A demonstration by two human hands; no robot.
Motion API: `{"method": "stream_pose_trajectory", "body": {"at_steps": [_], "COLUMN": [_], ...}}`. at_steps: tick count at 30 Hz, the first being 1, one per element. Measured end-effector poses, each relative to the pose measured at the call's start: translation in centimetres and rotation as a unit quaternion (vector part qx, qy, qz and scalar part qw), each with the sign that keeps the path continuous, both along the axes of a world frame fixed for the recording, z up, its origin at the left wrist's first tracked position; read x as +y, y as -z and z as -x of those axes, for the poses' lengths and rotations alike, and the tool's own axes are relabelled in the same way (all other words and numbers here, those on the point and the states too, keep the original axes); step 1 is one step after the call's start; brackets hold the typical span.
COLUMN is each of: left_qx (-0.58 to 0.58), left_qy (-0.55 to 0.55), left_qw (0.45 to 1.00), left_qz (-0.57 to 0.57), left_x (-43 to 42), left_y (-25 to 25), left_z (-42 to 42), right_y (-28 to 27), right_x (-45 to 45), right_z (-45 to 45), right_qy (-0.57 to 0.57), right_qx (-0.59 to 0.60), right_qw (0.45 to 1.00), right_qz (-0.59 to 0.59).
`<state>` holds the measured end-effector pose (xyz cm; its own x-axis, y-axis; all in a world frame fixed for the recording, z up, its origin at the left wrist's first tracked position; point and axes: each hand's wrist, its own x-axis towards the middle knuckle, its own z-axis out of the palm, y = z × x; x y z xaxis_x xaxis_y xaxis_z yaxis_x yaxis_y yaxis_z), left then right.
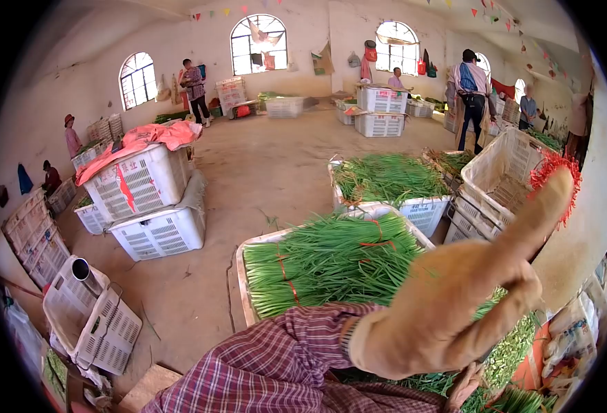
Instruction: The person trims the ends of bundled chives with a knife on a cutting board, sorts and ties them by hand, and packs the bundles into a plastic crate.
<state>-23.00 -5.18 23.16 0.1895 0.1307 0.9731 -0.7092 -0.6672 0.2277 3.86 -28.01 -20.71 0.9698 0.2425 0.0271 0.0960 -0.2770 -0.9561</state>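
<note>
My left hand [455,303], in a tan glove below a plaid sleeve, reaches across to the right. One finger points up in front of a bunch of red ties [557,180]; the others bend loosely, with nothing visible between them. Whether the fingertip touches the ties is unclear. Beside the hand, tied bundles of green stalks [331,258] lie in a white crate [243,286]. My right hand [466,387] shows only partly at the bottom, beside cut stalks [513,351]; its grip is hidden.
A second crate of greens [393,177] and an empty crate [503,168] stand beyond. Stacked crates [155,230] with a red cloth are at left, an open crate [93,316] nearer. Several people, one in dark trousers [472,103], are farther back.
</note>
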Motion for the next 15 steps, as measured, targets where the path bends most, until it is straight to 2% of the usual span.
{"method": "stream_pose_trajectory", "body": {"at_steps": [1,2,3,4,5,6,7,10,12,14,15], "left_qx": [0.001,0.002,-0.076,-0.114,-0.152,-0.100,0.008,0.273,0.300,0.046,-0.073], "left_qy": [-0.011,-0.021,-0.066,-0.088,-0.112,-0.120,-0.110,-0.084,-0.042,-0.130,-0.194], "left_qw": [1.000,1.000,0.995,0.990,0.982,0.988,0.993,0.957,0.950,0.987,0.975], "left_qz": [0.001,0.003,-0.003,-0.004,-0.004,-0.018,-0.028,-0.055,0.077,0.081,0.081], "left_x": [0.7,1.4,1.8,2.0,2.3,2.2,1.6,0.6,1.3,3.4,4.5], "left_y": [-0.8,-1.6,-1.6,-1.1,-0.6,0.4,1.6,5.1,6.2,3.9,2.8], "left_z": [1.6,3.1,3.6,3.9,4.3,4.3,4.8,7.0,8.0,9.9,10.8], "right_y": [-1.8,-0.8,0.1,-3.0,-4.3,-4.2,-4.4,-4.6,-6.2,-6.6,-7.3], "right_x": [0.3,-0.2,-0.5,2.8,3.5,3.2,2.6,0.9,1.4,1.7,1.5], "right_z": [0.6,-0.2,-0.6,2.6,3.0,3.0,3.3,3.6,4.5,5.3,5.6], "right_qy": [-0.002,-0.021,-0.042,0.016,0.014,0.002,-0.001,-0.011,-0.018,-0.003,-0.003], "right_qx": [-0.001,-0.002,-0.001,-0.057,-0.056,-0.093,-0.110,-0.126,-0.089,-0.173,-0.167], "right_qw": [1.000,1.000,0.999,0.980,0.981,0.983,0.985,0.992,0.996,0.984,0.986], "right_qz": [-0.002,0.014,0.031,-0.188,-0.185,-0.160,-0.130,-0.016,-0.016,-0.035,-0.027]}}
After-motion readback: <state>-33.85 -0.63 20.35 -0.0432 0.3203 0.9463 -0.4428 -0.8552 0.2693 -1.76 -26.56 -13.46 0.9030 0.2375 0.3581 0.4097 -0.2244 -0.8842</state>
